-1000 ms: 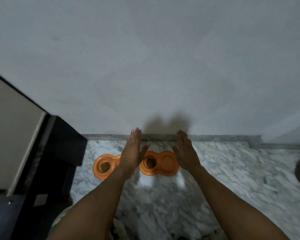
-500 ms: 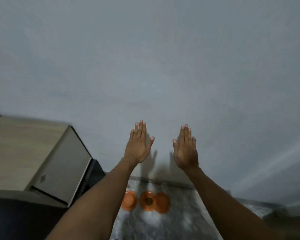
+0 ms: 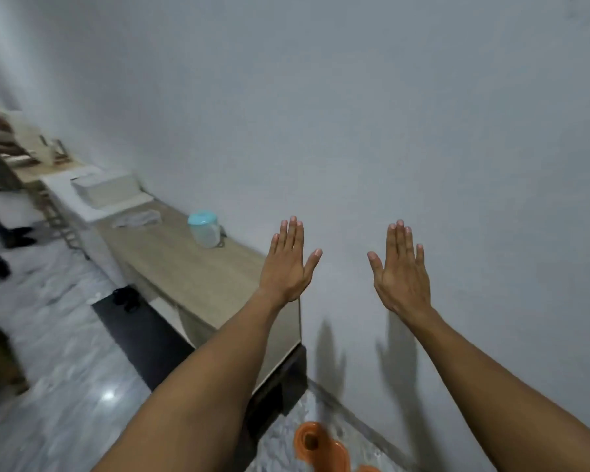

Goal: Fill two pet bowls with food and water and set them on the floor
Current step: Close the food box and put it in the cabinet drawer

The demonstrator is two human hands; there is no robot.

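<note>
Hands, left hand (image 3: pixel 285 264) and right hand (image 3: pixel 401 269), spread empty above floor-level orange bowls (image 3: pixel 321 446).

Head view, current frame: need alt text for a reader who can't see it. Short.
Two bare hands, left hand and right hand, are raised open and empty, palms away, toward a plain white wall. An orange pet bowl sits on the marble floor by the wall at the bottom edge; a lidded clear jar stands on a wooden counter at left.
</note>
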